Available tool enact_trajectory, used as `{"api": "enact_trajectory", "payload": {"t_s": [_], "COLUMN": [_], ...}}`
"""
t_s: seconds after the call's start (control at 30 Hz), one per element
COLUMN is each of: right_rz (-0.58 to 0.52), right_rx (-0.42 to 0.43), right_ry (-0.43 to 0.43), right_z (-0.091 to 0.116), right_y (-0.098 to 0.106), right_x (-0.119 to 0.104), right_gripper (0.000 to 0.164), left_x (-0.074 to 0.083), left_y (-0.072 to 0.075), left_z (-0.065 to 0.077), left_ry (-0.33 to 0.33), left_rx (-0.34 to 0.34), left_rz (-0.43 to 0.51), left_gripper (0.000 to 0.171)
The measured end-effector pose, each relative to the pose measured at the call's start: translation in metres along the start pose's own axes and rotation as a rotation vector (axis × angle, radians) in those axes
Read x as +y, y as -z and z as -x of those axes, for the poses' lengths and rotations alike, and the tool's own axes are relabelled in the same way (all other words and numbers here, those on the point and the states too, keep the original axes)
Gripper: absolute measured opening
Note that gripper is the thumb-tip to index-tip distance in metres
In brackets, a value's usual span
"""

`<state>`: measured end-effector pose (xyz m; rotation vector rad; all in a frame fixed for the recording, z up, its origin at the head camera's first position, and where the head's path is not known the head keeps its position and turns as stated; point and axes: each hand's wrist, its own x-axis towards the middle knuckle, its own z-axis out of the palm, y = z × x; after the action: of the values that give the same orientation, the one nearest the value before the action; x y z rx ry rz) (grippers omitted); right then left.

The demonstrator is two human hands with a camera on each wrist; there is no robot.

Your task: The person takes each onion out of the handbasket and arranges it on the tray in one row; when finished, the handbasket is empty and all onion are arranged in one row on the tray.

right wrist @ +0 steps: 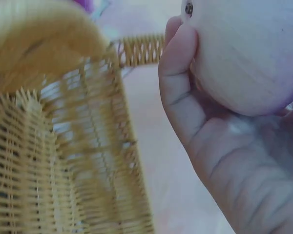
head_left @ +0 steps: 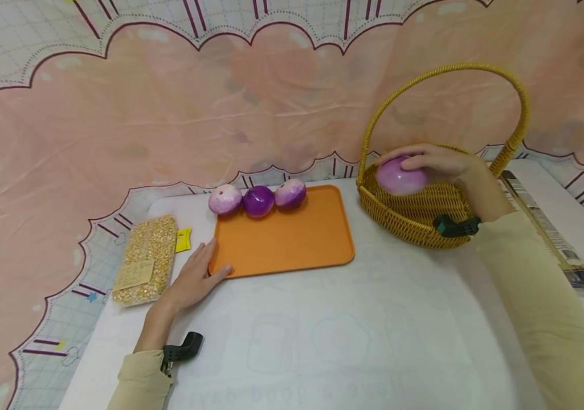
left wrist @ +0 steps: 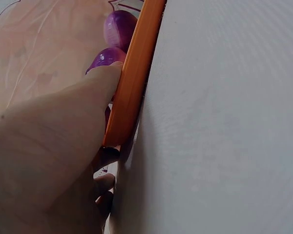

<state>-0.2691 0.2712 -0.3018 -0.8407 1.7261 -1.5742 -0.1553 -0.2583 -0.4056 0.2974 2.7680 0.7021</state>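
My right hand grips a pale purple onion over the wicker basket. In the right wrist view that onion sits against the palm and fingers, its dark stem spot showing. My left hand holds the front left corner of an orange tray, thumb on the rim and fingers along the left side. Along the tray's back edge a whitish-pink onion, a deep purple onion and a two-toned onion lie in a row.
Left of the tray lie a bag of corn kernels and a small yellow packet. The basket's tall handle arches above it. A long flat package lies right of the basket. A patterned cloth hangs behind the white table.
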Motion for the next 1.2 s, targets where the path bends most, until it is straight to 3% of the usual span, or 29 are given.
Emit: {"api": "enact_trajectory", "payload": {"t_s": [0.33, 0.57, 0.67, 0.87, 0.97, 1.1, 1.2], "right_rz": [0.170, 0.149, 0.144, 0.180, 0.118, 0.005, 0.017], "right_rx": [0.015, 0.035, 0.130, 0.465, 0.599, 0.709, 0.765], "right_ry": [-0.107, -0.096, -0.119, -0.138, -0.155, -0.181, -0.177], "right_z": [-0.021, -0.038, -0.048, -0.077, -0.091, -0.106, -0.117], "right_y": [-0.041, -0.064, -0.076, -0.105, -0.111, -0.112, -0.110], "right_x": [-0.006, -0.011, -0.010, 0.001, 0.013, 0.030, 0.040], "right_gripper": [0.036, 0.035, 0.038, 0.045, 0.047, 0.051, 0.053], "left_x": [0.001, 0.001, 0.001, 0.002, 0.003, 0.004, 0.004], "left_y": [0.000, -0.001, 0.000, 0.002, 0.002, 0.002, 0.002], "left_z": [0.001, 0.001, 0.001, 0.001, 0.001, 0.002, 0.003], "left_ry": [0.008, 0.013, 0.010, 0.007, 0.013, 0.018, 0.016], "left_rx": [0.001, 0.002, 0.003, 0.005, 0.000, -0.006, -0.001], "left_rz": [-0.007, -0.008, -0.008, -0.011, -0.001, 0.006, -0.001], "left_gripper": [0.091, 0.091, 0.091, 0.090, 0.090, 0.091, 0.090]}}
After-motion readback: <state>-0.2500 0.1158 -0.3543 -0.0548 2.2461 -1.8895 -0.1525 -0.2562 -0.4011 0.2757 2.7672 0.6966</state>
